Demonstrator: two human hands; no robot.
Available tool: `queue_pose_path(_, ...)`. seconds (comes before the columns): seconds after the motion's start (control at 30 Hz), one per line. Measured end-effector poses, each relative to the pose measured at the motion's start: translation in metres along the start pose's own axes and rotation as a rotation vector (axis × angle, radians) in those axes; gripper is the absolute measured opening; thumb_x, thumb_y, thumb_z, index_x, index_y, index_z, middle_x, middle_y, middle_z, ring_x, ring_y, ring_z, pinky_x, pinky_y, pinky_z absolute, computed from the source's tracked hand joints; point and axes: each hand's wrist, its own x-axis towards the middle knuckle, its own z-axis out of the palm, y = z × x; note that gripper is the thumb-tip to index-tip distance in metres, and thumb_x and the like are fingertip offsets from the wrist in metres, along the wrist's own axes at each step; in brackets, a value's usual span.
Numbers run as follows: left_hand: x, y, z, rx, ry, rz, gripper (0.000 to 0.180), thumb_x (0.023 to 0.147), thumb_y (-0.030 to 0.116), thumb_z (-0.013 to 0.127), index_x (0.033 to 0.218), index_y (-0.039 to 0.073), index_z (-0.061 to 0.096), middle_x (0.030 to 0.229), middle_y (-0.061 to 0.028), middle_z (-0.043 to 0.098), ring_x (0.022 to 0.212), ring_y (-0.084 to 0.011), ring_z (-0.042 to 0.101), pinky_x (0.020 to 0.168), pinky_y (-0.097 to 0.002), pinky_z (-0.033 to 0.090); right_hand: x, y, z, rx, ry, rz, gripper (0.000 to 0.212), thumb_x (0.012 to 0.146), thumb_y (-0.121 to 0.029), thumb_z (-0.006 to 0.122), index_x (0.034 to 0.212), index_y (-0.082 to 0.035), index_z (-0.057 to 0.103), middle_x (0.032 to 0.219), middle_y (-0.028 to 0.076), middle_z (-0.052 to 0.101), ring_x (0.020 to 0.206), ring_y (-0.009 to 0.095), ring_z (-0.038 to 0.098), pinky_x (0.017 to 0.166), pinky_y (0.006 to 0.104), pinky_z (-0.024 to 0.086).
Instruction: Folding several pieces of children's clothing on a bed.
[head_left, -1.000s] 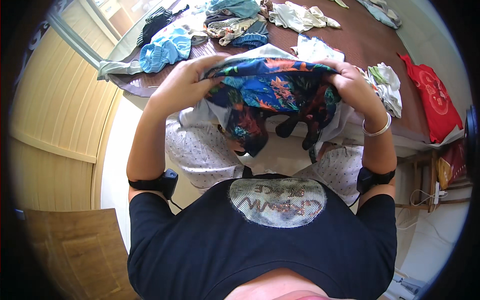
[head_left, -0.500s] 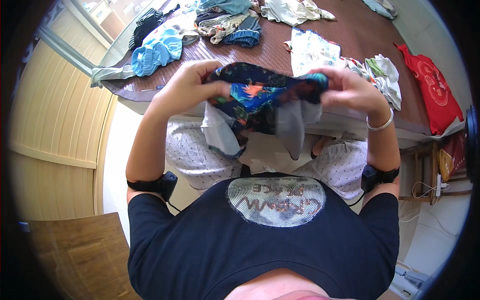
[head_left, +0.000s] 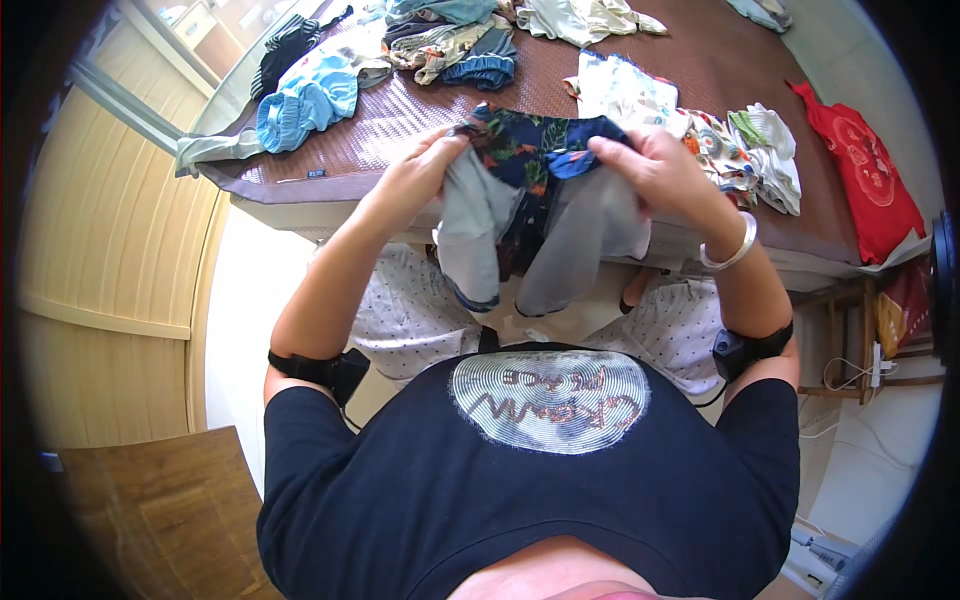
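A dark floral garment (head_left: 535,140), which looks like a small pair of shorts with pale grey lining showing on two hanging parts, is stretched between my hands over my lap. Its upper left corner is pinched by the fingers of my left hand (head_left: 425,168). My right hand (head_left: 665,180) grips the upper right side, thumb lying across the front. Both hands are closed on the fabric, just in front of the bed's edge. Some fingers are hidden behind the cloth.
The bed (head_left: 420,115) has a brown woven mat. On it lie light blue shorts (head_left: 310,105), a heap of folded clothes (head_left: 450,50), white patterned clothes (head_left: 625,90) and a red garment (head_left: 860,165). A wooden board (head_left: 165,505) stands at lower left; cables (head_left: 850,375) hang at right.
The shorts have been turned and spread, so more pale lining shows. My left hand has moved right and my right hand slightly left, bringing them closer together.
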Motion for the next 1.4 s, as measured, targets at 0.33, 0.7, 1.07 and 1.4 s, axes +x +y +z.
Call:
queue_pose_path(0.33,0.004,0.010,0.019,-0.052,-0.337,0.312,0.044,0.068,-0.013,0.041,0.109,0.002,0.042,0.092,-0.0046,0.056,0.085,-0.0076,0.052,0.071,-0.0213,0.042,0.020,-0.001,0.034,-0.065,0.536,-0.791,0.050,0.066,-0.018,0.079,0.106,-0.002,0.054,0.096,0.007,0.058,0.084,0.013,0.054,0.073,0.0262,0.043)
queue_pose_path(0.7,0.011,-0.050,0.024,-0.356,-0.325,0.258,0.043,0.080,0.018,0.065,0.116,0.000,0.050,0.114,-0.0099,0.056,0.105,-0.0176,0.052,0.090,-0.0335,0.042,-0.004,-0.015,0.026,0.651,-0.307,-0.402,0.021,0.087,-0.022,0.060,0.092,-0.003,0.056,0.072,-0.003,0.056,0.063,0.003,0.050,0.054,0.0202,0.042)
queue_pose_path(1.07,-0.028,-0.086,0.040,-0.041,-0.860,0.633,0.042,0.073,0.003,0.064,0.113,-0.004,0.055,0.113,-0.0142,0.057,0.107,-0.0237,0.054,0.095,-0.0356,0.039,0.010,0.064,0.018,-0.140,-0.091,-0.437,0.046,0.085,-0.033,0.058,0.117,-0.002,0.048,0.113,0.017,0.055,0.104,0.024,0.055,0.089,0.0332,0.042)
queue_pose_path(1.4,0.013,-0.033,0.083,-0.415,-0.284,0.095,0.040,0.074,0.003,0.062,0.113,-0.002,0.055,0.107,-0.0091,0.059,0.096,-0.0167,0.057,0.083,-0.0301,0.046,-0.033,0.089,0.094,0.794,-0.156,0.057,0.065,0.076,-0.018,0.068,0.130,-0.001,0.038,0.121,0.010,0.050,0.109,0.017,0.048,0.094,0.0313,0.039)
